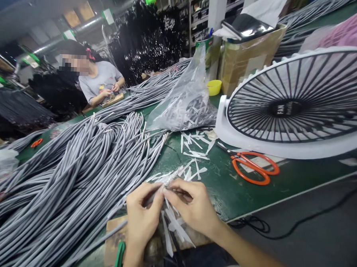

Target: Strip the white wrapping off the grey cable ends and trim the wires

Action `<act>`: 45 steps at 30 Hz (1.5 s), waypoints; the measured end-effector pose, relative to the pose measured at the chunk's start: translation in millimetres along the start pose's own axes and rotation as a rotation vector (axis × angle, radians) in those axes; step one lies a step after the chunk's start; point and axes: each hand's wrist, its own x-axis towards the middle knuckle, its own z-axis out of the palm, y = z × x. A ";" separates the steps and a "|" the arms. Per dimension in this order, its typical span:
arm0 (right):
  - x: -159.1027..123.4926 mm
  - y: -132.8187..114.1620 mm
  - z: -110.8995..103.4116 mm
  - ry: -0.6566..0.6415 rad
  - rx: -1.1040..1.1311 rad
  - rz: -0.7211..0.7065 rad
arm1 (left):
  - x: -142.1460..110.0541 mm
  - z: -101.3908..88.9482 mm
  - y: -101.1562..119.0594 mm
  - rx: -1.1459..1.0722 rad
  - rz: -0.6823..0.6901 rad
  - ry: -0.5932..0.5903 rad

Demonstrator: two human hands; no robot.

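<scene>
Two hands meet at the near edge of the green tabletop (253, 193), fingertips pinched together on the end of a grey cable (159, 188) and the white strips bunched there. The left hand (142, 217) grips from below, thumb up; the right hand (194, 208) closes over from the other side, so both are clamped on the same small bundle. More white strips (173, 229) hang down under the fingers over a brown board (113, 241).

To the left, a great heap of grey cables (68, 175) sprawls across the tabletop and runs away toward the far end. Loose white strips (195, 148) are scattered just beyond the hands, and behind them slumps a clear plastic bag (186, 98) full of the same. Orange-handled scissors (254, 167) lie to the right, near the base of a white desk fan (299, 104). A cardboard box (248, 53) and a small yellow cup (214, 87) stand further back. Across the tabletop another person in a grey shirt (100, 81) works with both hands.
</scene>
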 end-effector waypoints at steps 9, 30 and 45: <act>0.9 -4.8 -2.8 0.118 0.013 -0.017 | -2.0 -0.8 5.6 0.101 -0.002 0.033; -1.0 -2.2 -3.2 0.102 0.012 0.040 | -1.6 -1.9 6.7 0.096 0.060 -0.123; 6.9 -0.1 -1.7 0.116 0.424 0.333 | 0.4 -0.9 9.8 0.092 0.072 -0.186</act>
